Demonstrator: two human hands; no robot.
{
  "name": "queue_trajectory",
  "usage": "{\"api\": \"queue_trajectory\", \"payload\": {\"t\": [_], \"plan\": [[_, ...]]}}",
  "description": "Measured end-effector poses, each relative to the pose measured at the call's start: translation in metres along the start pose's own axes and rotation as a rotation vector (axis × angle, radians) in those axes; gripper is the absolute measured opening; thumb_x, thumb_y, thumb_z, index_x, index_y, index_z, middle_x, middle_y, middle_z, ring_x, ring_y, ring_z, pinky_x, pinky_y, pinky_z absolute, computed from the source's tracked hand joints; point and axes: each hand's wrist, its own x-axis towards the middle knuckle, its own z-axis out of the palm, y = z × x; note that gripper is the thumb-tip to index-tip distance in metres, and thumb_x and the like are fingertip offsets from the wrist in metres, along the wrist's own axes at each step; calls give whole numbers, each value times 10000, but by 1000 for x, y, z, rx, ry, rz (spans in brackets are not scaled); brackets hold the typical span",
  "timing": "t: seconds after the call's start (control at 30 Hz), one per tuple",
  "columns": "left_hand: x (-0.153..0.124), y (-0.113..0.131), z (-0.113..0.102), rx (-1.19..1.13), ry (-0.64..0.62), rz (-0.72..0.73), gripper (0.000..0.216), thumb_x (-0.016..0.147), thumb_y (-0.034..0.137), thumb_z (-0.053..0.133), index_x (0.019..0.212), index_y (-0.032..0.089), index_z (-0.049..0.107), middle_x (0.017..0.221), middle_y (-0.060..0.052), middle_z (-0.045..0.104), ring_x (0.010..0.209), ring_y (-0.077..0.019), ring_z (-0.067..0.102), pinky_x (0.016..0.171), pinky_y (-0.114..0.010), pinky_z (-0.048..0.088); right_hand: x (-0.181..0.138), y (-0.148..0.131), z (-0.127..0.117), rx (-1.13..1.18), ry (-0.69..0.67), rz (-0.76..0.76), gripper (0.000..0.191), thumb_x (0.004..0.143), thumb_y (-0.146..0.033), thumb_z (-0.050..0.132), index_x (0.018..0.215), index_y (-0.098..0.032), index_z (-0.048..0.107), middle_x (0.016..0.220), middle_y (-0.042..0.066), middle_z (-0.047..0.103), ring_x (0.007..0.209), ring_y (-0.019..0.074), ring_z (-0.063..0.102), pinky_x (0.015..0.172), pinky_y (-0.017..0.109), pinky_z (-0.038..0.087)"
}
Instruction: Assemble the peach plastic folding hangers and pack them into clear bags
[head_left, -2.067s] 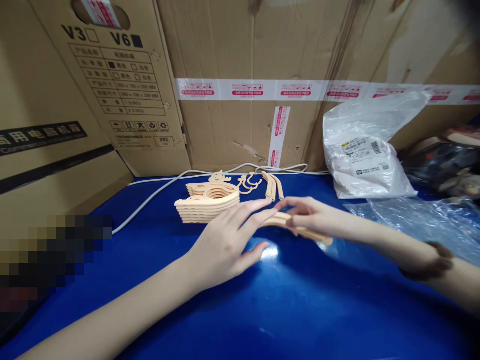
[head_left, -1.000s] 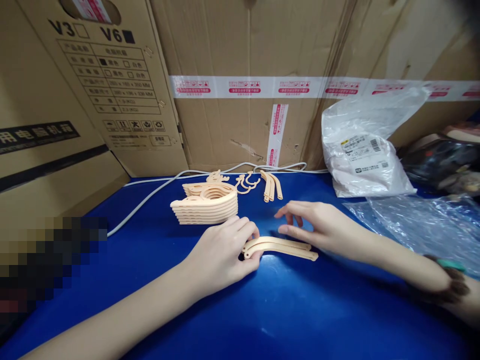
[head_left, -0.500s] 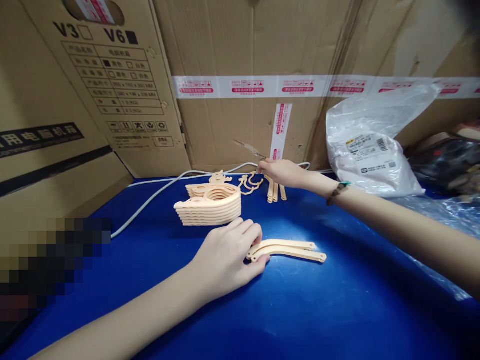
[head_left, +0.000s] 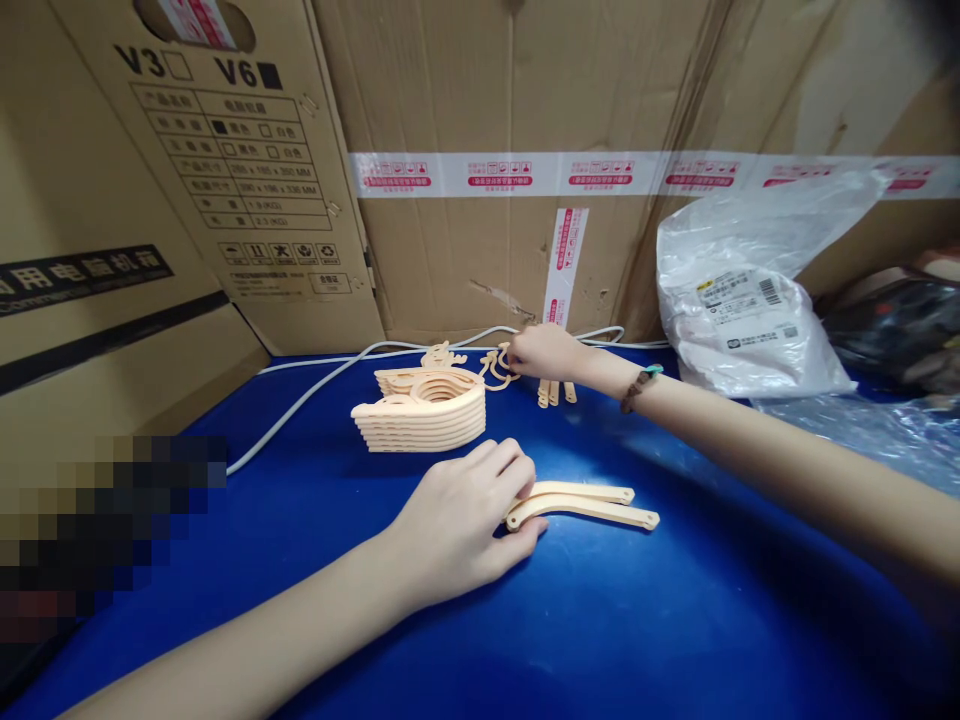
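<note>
My left hand (head_left: 472, 515) has its thumb and fingers closed around the left ends of two curved, peach-coloured plastic hanger arms (head_left: 592, 503), which lie nearly parallel on the blue tabletop. Farther back, my right hand (head_left: 547, 352) reaches down with fingers pinched at a small pile of matching plastic hooks (head_left: 495, 370); its fingertips cover part of a hook. Several more hanger arms (head_left: 553, 392) poke out below that hand, partly hidden by it. A neat stack of folded plastic hangers (head_left: 427, 420) stands behind and left of my left hand.
More hooks (head_left: 442, 355) lie behind the stack. A white cable (head_left: 300, 410) runs along the back of the table. Cardboard boxes (head_left: 450, 260) wall off the back and left. On the right are a labelled white plastic bag (head_left: 750, 330) and clear plastic wrap (head_left: 885, 440).
My right hand has come slightly lower and nearer, onto the hooks, its fingers curling more. My left hand stays on the two hanger arms, shifted slightly right in view.
</note>
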Motion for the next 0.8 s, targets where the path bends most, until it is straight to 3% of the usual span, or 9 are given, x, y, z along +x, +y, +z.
{"api": "queue_trajectory", "payload": {"t": [0.17,0.27,0.4,0.6,0.7,0.8], "plan": [[0,0,-1,2,-45,47,124,935,307,487,867,204,480,988,-18,565,864,-182,541,667,-295,424,-11,0,-15,112,158,55,185,884,-275,593,957,-123,668,917,101,693,912,244,650,798,370,476],[0,0,-1,5,-41,59,113,942,292,472,881,200,492,1019,-27,567,877,-181,541,682,-294,441,-31,2,-24,246,278,91,130,803,-214,574,885,-137,640,750,72,671,785,233,641,699,313,414],[1,1,0,44,-23,90,135,940,284,466,852,194,515,1099,-58,579,901,-200,541,688,-306,451,-73,-2,-21,507,331,62,56,802,-224,508,827,-181,534,701,12,609,652,154,569,617,260,394],[2,2,-1,62,26,107,158,958,254,459,867,162,550,1027,-88,620,915,-231,538,793,-366,452,-131,-22,-3,916,253,35,139,864,-338,490,825,-208,458,774,10,586,636,124,543,582,249,454],[2,1,-7,-141,62,-7,196,991,318,447,913,179,562,898,-34,620,828,-190,544,747,-327,441,-145,-26,4,1223,195,102,237,846,-405,595,835,-211,459,819,13,594,687,126,541,625,260,454],[4,-1,-16,-514,82,-157,215,976,374,480,893,202,578,818,8,600,747,-145,539,679,-270,435,-147,-25,7,1303,207,120,294,846,-458,612,823,-211,453,822,11,592,727,133,544,664,268,447]]}}
